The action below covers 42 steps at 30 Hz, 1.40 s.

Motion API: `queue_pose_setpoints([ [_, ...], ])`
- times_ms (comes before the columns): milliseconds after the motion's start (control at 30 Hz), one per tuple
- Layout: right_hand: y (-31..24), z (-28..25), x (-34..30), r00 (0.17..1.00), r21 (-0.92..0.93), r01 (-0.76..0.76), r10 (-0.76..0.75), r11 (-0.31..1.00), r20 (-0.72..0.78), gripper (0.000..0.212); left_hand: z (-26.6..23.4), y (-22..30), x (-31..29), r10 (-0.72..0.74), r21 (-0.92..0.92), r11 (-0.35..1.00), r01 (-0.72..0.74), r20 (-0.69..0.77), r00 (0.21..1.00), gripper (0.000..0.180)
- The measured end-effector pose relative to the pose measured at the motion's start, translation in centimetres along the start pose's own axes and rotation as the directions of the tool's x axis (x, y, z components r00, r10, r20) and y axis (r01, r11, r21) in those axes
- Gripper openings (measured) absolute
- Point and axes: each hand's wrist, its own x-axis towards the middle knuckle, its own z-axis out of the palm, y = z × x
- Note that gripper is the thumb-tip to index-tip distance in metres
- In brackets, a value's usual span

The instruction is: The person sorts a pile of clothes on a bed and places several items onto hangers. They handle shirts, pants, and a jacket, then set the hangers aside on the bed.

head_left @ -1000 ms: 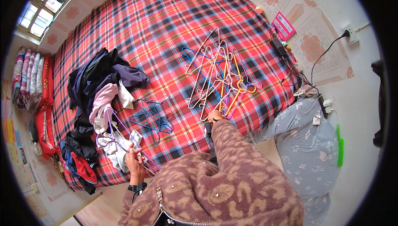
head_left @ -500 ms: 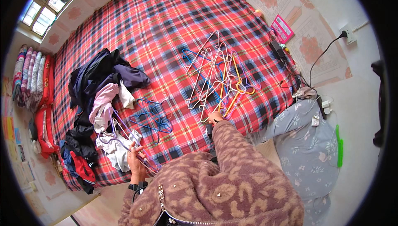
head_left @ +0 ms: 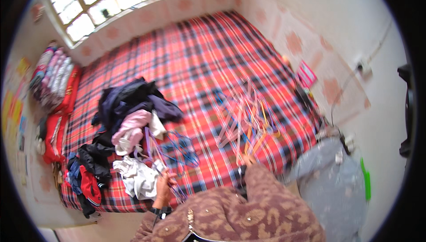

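Note:
My left hand (head_left: 163,186) is closed around purple clothes hangers (head_left: 151,146), which rise from it toward the pink garment (head_left: 132,127). Just left of that hand lies a crumpled white garment (head_left: 136,177). Blue hangers (head_left: 182,148) rest on the bed beyond it. My right hand (head_left: 248,159) is closed at the near end of a tangled heap of pale pink-white hangers (head_left: 239,122), seemingly on one of them. An orange hanger (head_left: 262,143) and blue and purple ones are mixed into the heap. Motion blur softens the fingers and hangers.
A red plaid cover (head_left: 199,55) spreads over the bed. Dark clothes (head_left: 128,100) are piled at left, with black and red garments (head_left: 91,184) near the edge. Folded bedding (head_left: 55,82) stands far left. Grey floral fabric (head_left: 328,184) lies at right, below cables and a socket (head_left: 364,68).
The view has tilted up, showing more window and wall. The purple hangers in my left hand have swung more upright. My right hand stays at the heap's near end.

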Motion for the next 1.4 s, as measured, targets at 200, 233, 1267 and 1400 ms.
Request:
queue_pose_setpoints([
  [200,-5.6,-1.6,-1.9,0.891,0.291,-0.412,0.448,0.864,-0.069,0.017,-1.7,0.9,-3.4,-0.044,-0.151,0.987,0.059,0.099,0.994,0.038],
  [233,-7.4,-1.8,-2.4,0.886,0.300,-0.414,0.456,0.859,-0.083,0.017,-2.2,1.2,-4.1,-0.071,-0.178,0.980,0.093,0.123,0.990,0.039],
  [1267,-11.5,1.6,-3.2,0.926,0.484,-0.378,0.332,0.789,0.181,0.015,-9.3,0.8,-9.6,-0.132,-0.246,0.953,0.178,0.192,0.972,0.042],
  [1400,-12.9,2.0,-2.2,0.908,0.438,-0.419,0.360,0.795,0.216,0.016,-8.6,1.3,-8.7,-0.028,-0.437,0.898,0.062,0.082,0.996,0.038],
])
